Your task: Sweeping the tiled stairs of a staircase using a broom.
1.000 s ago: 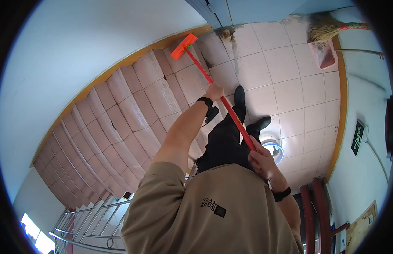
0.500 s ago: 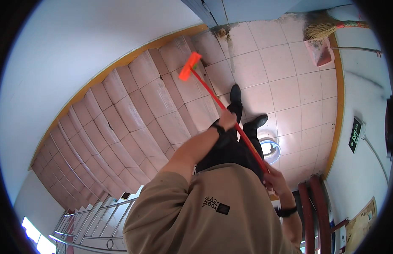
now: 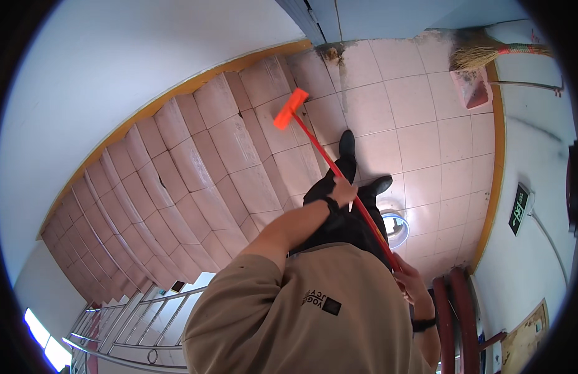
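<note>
I hold a long-handled mop (image 3: pixel 326 159) slantwise across my body, with a red pole and a flat, rectangular orange head (image 3: pixel 291 109). My left hand (image 3: pixel 345 192) is closed round the middle of the pole. Nearer my body, at my right side, my right hand (image 3: pixel 411 278) closes on the pole's upper end. The head is over the tiled steps (image 3: pixel 208 149), by the edge next to the landing; whether it touches the tile I cannot tell. Its underside is hidden.
My black shoes (image 3: pixel 347 144) stand on the tiled landing (image 3: pixel 420 137). A round basin or bucket (image 3: pixel 408 232) is beside my right leg. At the far right lie a straw broom (image 3: pixel 474 57) and a pink dustpan (image 3: pixel 481 93). A metal railing (image 3: pixel 139 308) runs at the lower left.
The orange head has shifted slightly right and nearer to me. Both hands keep their grip on the pole, and the view has tilted a little.
</note>
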The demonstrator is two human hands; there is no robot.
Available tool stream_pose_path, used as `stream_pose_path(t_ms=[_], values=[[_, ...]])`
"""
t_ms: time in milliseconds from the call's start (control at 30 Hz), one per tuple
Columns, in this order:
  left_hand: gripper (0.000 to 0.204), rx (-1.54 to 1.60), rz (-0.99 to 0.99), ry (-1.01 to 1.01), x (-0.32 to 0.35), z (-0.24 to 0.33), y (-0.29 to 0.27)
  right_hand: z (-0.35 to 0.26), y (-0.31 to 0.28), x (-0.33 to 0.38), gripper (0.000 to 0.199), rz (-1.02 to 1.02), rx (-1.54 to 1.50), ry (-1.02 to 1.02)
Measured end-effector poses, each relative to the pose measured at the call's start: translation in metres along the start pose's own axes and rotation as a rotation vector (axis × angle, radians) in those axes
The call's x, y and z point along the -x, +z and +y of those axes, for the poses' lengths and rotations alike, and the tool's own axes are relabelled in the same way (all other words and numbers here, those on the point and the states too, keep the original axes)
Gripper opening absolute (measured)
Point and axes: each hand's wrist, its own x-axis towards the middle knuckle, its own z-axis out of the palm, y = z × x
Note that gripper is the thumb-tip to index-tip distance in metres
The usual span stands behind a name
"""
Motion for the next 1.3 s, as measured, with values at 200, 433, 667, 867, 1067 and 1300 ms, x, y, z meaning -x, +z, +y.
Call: stream_pose_path(t_ms=[200, 433, 667, 867, 1067, 1300], values=[[0.057, 0.110, 0.063, 0.027, -0.003, 0.007, -0.011, -0.011, 0.010, -0.007, 0.066, 0.060, -0.001, 0.030], [0.015, -1.048, 0.116, 0.814, -0.128, 0.019, -0.150, -0.057, 0.076, -0.083, 0.064, -0.164, 0.034, -0.226], [0.060, 0.171, -0.123, 0.050, -0.037, -0.012, -0.010, -0.009, 0.011, -0.014, 0.063, 0.017, 0.073, -0.061], [0.061, 0.128, -0.156, -0.005, 0.023, -0.008, 0.034, 0.009, -0.019, 0.024, 0.064, 0.065, 0.010, 0.045], [0.026, -0.280, 0.184, 0.355, -0.097, -0.001, -0.077, -0.027, 0.047, -0.061, 0.064, -0.040, 0.097, -0.125], [0.017, -0.382, -0.052, 0.433, -0.106, -0.014, -0.051, -0.019, 0.027, -0.046, 0.063, -0.039, 0.076, -0.131]])
